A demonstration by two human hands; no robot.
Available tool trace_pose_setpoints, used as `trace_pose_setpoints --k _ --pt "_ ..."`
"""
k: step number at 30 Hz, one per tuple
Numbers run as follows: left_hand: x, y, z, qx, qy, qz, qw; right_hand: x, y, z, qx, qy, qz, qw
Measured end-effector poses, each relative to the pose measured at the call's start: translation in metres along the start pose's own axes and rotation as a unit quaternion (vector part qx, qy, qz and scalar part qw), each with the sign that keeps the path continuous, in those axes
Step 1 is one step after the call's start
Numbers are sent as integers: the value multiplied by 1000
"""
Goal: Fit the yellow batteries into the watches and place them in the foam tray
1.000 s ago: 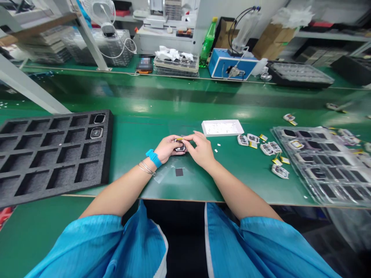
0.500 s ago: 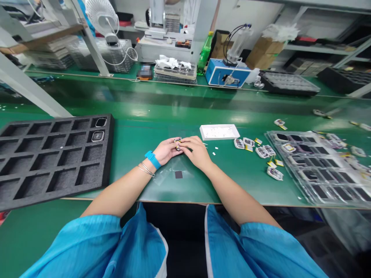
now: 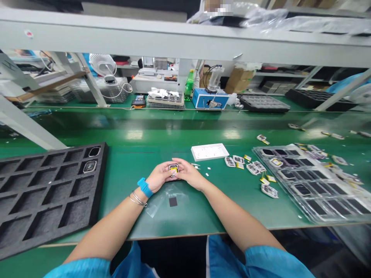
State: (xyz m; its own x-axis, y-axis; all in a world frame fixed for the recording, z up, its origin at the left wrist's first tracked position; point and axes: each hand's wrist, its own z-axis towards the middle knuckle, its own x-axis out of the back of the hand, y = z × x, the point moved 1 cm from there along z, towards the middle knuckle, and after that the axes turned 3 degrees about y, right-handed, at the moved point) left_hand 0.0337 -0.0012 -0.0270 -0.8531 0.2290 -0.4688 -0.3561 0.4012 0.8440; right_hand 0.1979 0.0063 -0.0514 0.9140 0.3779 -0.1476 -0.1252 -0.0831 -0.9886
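In the head view, a small rounded-square watch case (image 3: pixel 177 166) with a shiny pale metal rim sits between the person's two hands, its open face turned up toward the camera. Inside it lies a flat yellow battery (image 3: pixel 173 170) with a whitish patch. The left hand (image 3: pixel 158 177) is closed on the case from the left, thumb laid over its lower edge. The right hand (image 3: pixel 191 175) grips from the right, thumb and fingers together at the opposite edge; the fingertips behind are hidden. The case is thus held at the fingertips of both hands, over the smooth, glossy green tabletop (image 3: pixel 199 216).

Nearer the person lie a thin, crinkled clear film (image 3: pixel 153 206) and a matte dark square (image 3: pixel 173 202). Just beyond the right hand stands a shallow white rectangular box (image 3: pixel 211 157). To the left is a thick, grainy black foam tray (image 3: pixel 98 189) with square pockets; to the right, loose watch housings (image 3: pixel 269 190) lie beside a glossy clear plastic tray (image 3: pixel 302 207) bearing dark rectangular panels (image 3: pixel 315 207).
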Motion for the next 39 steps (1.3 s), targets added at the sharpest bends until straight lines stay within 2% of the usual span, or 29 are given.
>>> trace_pose_setpoints --k 5,12,17,21,24,26,28,30,32,35,37,39 --pt "-2 0 1 21 -28 24 999 -3 -1 -1 -6 -11 39 999" --pt "-3 1 -3 -13 16 55 998 -11 0 -1 53 8 -17 998" --pt "-3 3 -4 -32 11 62 998 -14 -2 -1 72 3 -47 996" --pt "1 7 -1 -22 5 52 998 -12 -1 5 74 4 -47 996" --pt "7 14 2 -4 45 27 999 -8 -1 10 59 39 -39 997" --pt "11 21 2 -9 80 -17 997 -3 -2 12 66 94 -43 992" --pt "15 28 2 -35 103 -50 993 2 -4 13 83 153 -52 983" --pt "21 33 3 -88 135 -16 987 9 -5 13 91 191 -60 976" --pt "29 38 5 -170 205 107 958 14 -4 13 88 211 -63 972" --pt "40 40 9 -278 285 315 862 21 -2 15 97 236 -81 964" --pt "43 39 13 -306 301 399 810 23 -2 14 113 247 -104 957" --pt "43 38 16 -310 308 450 779 23 -4 12 129 252 -130 950"
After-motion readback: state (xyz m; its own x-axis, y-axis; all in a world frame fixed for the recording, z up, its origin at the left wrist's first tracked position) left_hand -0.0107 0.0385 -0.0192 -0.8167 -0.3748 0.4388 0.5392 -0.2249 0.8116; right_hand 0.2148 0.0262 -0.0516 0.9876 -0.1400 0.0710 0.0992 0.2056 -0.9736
